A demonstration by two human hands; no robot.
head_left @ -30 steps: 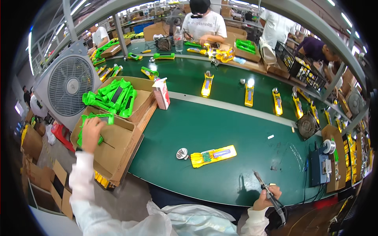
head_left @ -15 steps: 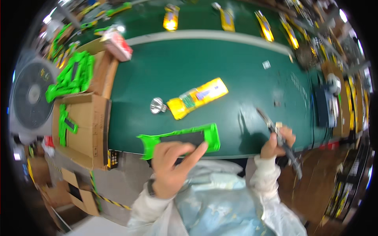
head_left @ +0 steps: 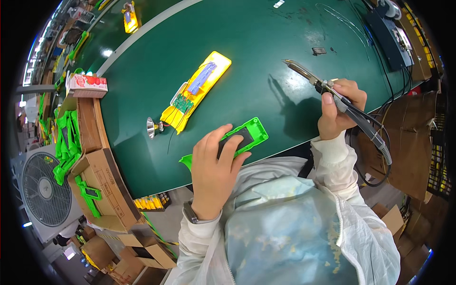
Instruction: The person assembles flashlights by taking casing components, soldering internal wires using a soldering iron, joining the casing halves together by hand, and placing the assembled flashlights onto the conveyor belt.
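Observation:
On the green bench top, my left hand (head_left: 213, 159) lies over a green plastic housing half (head_left: 259, 129) with a dark panel set in it. My bent fingers rest on the panel and my thumb is at the near edge, gripping the piece. My right hand (head_left: 339, 107) holds a soldering iron (head_left: 358, 121) above the bench, its tip pointing far left. Beyond my left hand sits an opened yellow lamp housing (head_left: 216, 64) with a blue-purple battery (head_left: 202, 78), a green circuit board (head_left: 183, 103) and thin wires. A silver reflector bulb (head_left: 152, 128) lies at its near end.
Left of the bench are a cardboard box (head_left: 107, 183) with green parts, a pile of green housings (head_left: 69, 142), a small carton (head_left: 88, 85) and a fan (head_left: 45, 187). A blue-grey device (head_left: 387, 40) with cables stands far right. A small dark piece (head_left: 319, 51) lies nearby.
My view has turned and the scene appears rotated. My left fingers have come down onto the green housing's panel. The soldering iron stays in my right hand, its tip still raised.

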